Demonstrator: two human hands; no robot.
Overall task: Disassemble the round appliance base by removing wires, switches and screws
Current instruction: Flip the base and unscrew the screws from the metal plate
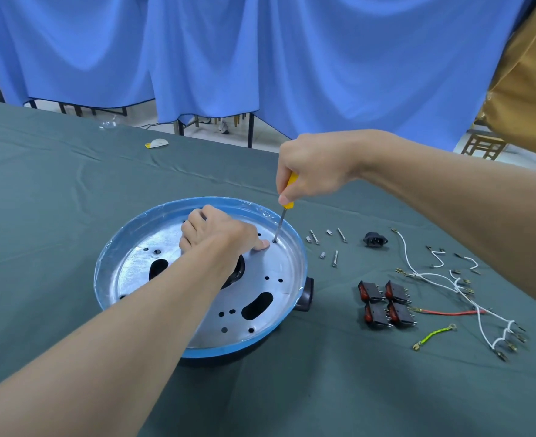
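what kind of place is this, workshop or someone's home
Probably a makeshift work or training room, not a home: a long table under grey-green cloth, blue curtains hung as screens behind it, and removed switches, screws and wires laid out in groups.

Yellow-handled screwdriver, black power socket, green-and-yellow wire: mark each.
Yellow-handled screwdriver (279,223), head view, metal shaft.
Black power socket (375,239), head view, body centre.
Green-and-yellow wire (433,335), head view, mid-length.
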